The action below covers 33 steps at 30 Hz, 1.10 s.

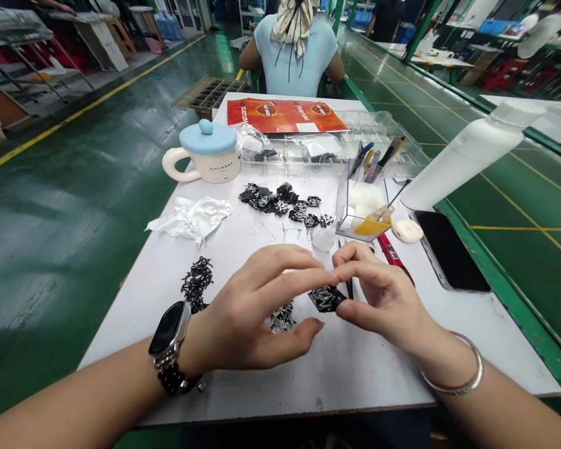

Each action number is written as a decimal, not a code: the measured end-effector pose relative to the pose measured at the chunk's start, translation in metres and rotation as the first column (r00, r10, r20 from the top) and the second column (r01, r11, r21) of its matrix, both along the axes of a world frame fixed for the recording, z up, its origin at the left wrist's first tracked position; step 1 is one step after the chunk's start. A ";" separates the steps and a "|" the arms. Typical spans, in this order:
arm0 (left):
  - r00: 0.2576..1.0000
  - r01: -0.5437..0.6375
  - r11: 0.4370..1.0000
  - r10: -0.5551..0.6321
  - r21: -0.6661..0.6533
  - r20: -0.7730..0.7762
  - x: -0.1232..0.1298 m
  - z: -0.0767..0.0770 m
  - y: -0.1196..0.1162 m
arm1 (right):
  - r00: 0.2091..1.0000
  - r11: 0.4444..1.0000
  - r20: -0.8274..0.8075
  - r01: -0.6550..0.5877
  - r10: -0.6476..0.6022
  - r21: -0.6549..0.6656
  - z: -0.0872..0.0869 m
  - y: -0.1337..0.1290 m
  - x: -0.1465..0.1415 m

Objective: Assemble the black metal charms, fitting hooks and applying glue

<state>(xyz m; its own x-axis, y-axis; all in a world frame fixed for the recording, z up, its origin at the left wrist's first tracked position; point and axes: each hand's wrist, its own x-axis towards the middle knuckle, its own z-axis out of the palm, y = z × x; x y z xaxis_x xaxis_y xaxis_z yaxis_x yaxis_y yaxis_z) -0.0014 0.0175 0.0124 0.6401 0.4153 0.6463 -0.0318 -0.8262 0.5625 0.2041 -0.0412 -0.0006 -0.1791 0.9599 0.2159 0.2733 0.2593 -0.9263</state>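
Observation:
A small flat black piece with silver markings (327, 298) is pinched at its right edge by my right hand (383, 290), above the white tabletop. My left hand (257, 305) reaches over from the left with fingers stretched out and thumb apart. Its fingertips meet those of my right hand just above the piece. Partly hidden under my left hand lies a heap of small silver and black bits (283, 317). A pile of thin black pieces (197, 282) lies by my left wrist. Farther back sits a heap of similar black-and-silver pieces (280, 201).
A lidded mug (217, 163) and white cloth (191, 218) stand left. At right are a clear box of cotton and tools (362, 209), black tweezers (349, 288), a phone (449, 252) and a white bottle (467, 156). Behind lie clear trays (393, 146); a person (294, 53) sits beyond.

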 end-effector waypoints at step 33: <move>0.992 -0.073 0.972 0.047 -0.224 -0.117 0.005 -0.002 -0.011 | 0.959 0.965 0.281 -0.040 -0.035 0.258 0.000 -0.003 -0.004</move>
<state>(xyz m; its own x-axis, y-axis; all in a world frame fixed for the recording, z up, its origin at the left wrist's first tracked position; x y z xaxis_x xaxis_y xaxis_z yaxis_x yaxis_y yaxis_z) 0.0032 0.0070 0.0105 0.6716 0.5829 0.4574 0.0865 -0.6748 0.7330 0.2001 -0.0439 -0.0003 -0.2708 0.8769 0.3971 0.5117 0.4805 -0.7122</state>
